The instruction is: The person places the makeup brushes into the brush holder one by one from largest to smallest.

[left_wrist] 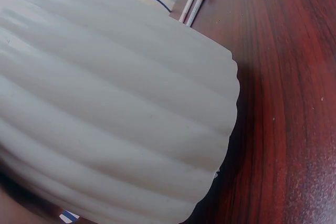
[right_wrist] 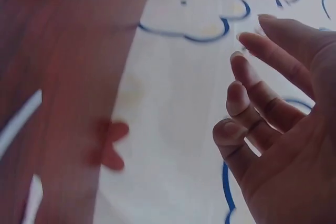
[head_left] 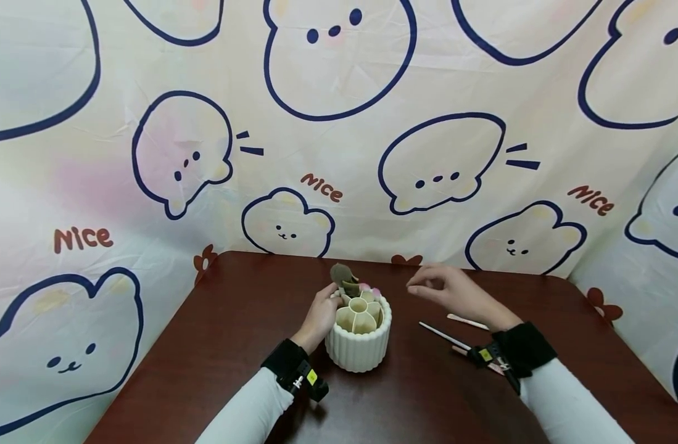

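A white ribbed round holder (head_left: pixel 358 348) stands upright on the table, its cream insert split into petal-like compartments around a central ring. My left hand (head_left: pixel 319 314) grips its left side near the rim; the wall fills most of the left wrist view, where the fingers are largely hidden. A grey-green, leaf-shaped thing (head_left: pixel 343 276) rises at the holder's back left, close to my left fingertips. Small pink tops (head_left: pixel 370 290) show beside it. To the right, my right hand (head_left: pixel 455 293) hovers apart from the holder, fingers loosely bent and holding nothing, as the right wrist view (right_wrist: pixel 278 103) confirms.
Slim sticks lie on the dark wooden table (head_left: pixel 233 370) under the right forearm: a white one (head_left: pixel 441 334), a pale pinkish one (head_left: pixel 466 320) and another partly hidden by the wrist strap. A cloth (head_left: pixel 339 154) printed with cartoon outlines hangs behind the table.
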`<state>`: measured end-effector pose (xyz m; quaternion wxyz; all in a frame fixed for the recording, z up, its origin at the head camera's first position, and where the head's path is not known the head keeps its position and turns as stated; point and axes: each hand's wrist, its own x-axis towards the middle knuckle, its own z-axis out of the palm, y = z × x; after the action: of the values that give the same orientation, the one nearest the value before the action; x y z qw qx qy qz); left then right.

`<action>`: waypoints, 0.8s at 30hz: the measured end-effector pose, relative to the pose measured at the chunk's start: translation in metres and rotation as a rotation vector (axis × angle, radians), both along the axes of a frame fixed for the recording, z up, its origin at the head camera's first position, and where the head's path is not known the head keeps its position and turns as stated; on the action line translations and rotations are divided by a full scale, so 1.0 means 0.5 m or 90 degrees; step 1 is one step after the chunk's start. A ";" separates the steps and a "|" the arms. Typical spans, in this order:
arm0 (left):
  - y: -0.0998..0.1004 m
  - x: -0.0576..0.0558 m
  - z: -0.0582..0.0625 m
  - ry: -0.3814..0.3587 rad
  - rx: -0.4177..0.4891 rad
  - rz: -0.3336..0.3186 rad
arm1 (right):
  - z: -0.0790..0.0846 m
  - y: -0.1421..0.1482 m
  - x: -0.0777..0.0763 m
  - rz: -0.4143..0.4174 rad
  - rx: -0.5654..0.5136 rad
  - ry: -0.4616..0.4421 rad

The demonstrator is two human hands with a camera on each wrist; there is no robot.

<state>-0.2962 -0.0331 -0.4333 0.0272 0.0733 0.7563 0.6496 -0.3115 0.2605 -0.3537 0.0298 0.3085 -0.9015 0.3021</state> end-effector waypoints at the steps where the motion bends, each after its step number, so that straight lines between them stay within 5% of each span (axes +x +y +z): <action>1: 0.000 0.000 0.000 0.000 0.000 0.000 | 0.006 0.017 0.002 -0.012 0.007 0.000; 7: -0.001 0.000 0.001 0.002 0.003 -0.004 | 0.010 0.114 0.014 -0.074 0.053 0.003; 24: -0.001 0.004 0.003 0.003 -0.008 0.000 | -0.105 0.333 0.030 -0.140 0.198 -0.109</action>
<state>-0.2944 -0.0334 -0.4317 0.0256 0.0747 0.7607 0.6443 -0.2965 0.4269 -0.4063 -0.0617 0.1822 -0.9648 0.1792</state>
